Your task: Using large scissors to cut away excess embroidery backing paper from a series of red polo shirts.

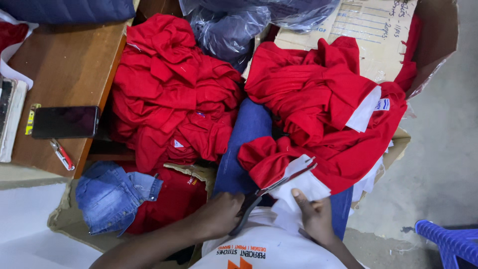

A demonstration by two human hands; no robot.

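I saw my left hand (219, 213) clenched around the scissors (269, 192), blades angled up-right into the white fabric (306, 187) on my lap; my right hand (313, 214) pinched that fabric flat.

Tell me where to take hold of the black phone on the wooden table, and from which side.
Take the black phone across its short width, grip on its two long edges near the middle, coming straight down from above. It lies flat, screen up, on the wooden table, long axis left to right in the picture. The long edges look bare; a yellow item touches its left end and a red and silver tool lies just below.
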